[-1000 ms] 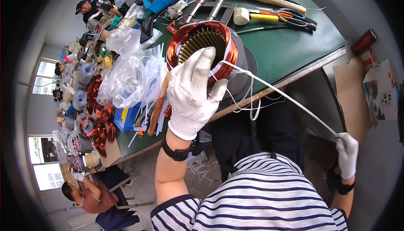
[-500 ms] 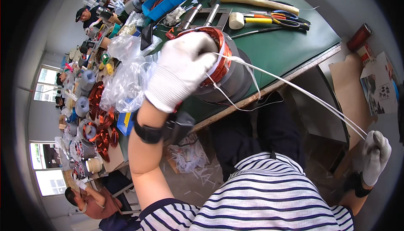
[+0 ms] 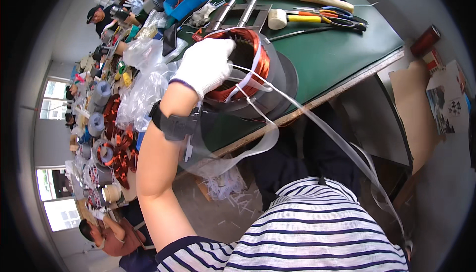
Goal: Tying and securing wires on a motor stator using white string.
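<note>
View from the head camera, looking down over my striped shirt (image 3: 317,232). My left hand (image 3: 207,64), in a white glove, rests on the near-left rim of the motor stator (image 3: 243,68), a grey steel ring with copper windings that stands on the green tabletop (image 3: 337,49) close to its front edge. The grip is curled over the winding; whether the fingers pinch the lacing there I cannot tell, since the glove hides them. A white lacing tape (image 3: 322,128) leaves the stator bore just right of that hand and runs in a long taut diagonal down and to my right, off the tabletop edge and past my lap toward the lower right corner. My right hand is out of view there, so its grip cannot be judged. The tape's long axis thus points from left hand to lower right; the left hand is the one at the stator. A mallet (image 3: 292,19) and scissors (image 3: 337,16) lie well beyond it.
</note>
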### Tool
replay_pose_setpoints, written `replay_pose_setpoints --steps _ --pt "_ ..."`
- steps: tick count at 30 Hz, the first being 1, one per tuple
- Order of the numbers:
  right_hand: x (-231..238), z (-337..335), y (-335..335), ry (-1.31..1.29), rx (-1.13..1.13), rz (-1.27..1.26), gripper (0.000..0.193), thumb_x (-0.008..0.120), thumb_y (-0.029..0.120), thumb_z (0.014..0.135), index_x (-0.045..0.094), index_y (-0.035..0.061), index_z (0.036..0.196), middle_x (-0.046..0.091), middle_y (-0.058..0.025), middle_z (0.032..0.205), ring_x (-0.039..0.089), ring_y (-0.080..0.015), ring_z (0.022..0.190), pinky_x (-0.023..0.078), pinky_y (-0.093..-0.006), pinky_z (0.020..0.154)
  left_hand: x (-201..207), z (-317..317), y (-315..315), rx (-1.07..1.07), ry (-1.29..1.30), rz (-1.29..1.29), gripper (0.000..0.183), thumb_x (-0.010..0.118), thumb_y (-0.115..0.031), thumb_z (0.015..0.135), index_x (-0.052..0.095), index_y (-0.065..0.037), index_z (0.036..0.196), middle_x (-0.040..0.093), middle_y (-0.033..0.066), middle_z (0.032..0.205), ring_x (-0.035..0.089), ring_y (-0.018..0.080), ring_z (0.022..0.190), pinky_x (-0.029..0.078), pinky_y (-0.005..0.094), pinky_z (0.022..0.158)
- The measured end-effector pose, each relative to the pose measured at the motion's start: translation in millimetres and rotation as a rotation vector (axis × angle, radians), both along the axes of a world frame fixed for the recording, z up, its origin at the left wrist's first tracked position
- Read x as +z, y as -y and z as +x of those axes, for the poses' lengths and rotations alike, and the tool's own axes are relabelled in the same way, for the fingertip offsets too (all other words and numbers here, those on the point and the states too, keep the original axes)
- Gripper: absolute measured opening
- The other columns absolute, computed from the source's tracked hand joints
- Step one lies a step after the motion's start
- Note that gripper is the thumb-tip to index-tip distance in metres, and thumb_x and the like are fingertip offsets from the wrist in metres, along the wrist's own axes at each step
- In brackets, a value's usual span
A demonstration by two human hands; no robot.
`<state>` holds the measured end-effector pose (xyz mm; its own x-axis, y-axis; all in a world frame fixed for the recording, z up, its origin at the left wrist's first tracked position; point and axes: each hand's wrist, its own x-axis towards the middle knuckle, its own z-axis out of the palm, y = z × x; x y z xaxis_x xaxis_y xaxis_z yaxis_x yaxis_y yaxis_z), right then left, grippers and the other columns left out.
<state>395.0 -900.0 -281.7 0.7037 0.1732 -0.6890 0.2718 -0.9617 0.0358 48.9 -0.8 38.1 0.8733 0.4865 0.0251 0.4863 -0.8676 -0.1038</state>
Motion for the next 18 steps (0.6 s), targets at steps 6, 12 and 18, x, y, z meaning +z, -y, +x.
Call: replay_pose_setpoints --steps 6,12,18 --pt "-48.1 16.9 -68.5 0.057 0.348 -0.389 0.033 0.049 0.016 0.093 0.061 -0.0057 0.114 0.057 -0.0245 0.123 0.058 -0.0345 0.108 0.048 -0.0406 0.090 0.6 -9.9 -1.6 0.026 0.045 0.001 0.020 0.063 -0.020 0.079 0.059 -0.003 0.089 0.063 0.0221 0.083 0.061 0.0416 0.082 0.049 0.0469 0.074" --pt "206.6 -157.8 -602.0 -0.381 0.051 1.433 0.025 0.050 0.007 0.094 0.061 -0.0041 0.113 0.065 -0.0079 0.098 0.056 -0.0086 0.077 0.045 -0.0219 0.067 -5.6 -12.1 -3.4 0.067 0.086 -0.087 0.022 0.062 -0.020 0.080 0.061 -0.002 0.092 0.063 0.0227 0.085 0.061 0.0408 0.084 0.048 0.0455 0.075" --pt "262.5 -201.0 -672.3 -1.001 0.154 1.314 0.018 0.057 0.012 0.090 0.064 -0.0033 0.096 0.055 -0.0012 0.069 0.049 -0.0086 0.061 0.040 -0.0233 0.057 6.4 -21.2 4.7 0.063 0.371 -0.123 0.024 0.063 -0.017 0.079 0.065 0.000 0.097 0.065 0.0195 0.085 0.065 0.0321 0.079 0.051 0.0372 0.074"
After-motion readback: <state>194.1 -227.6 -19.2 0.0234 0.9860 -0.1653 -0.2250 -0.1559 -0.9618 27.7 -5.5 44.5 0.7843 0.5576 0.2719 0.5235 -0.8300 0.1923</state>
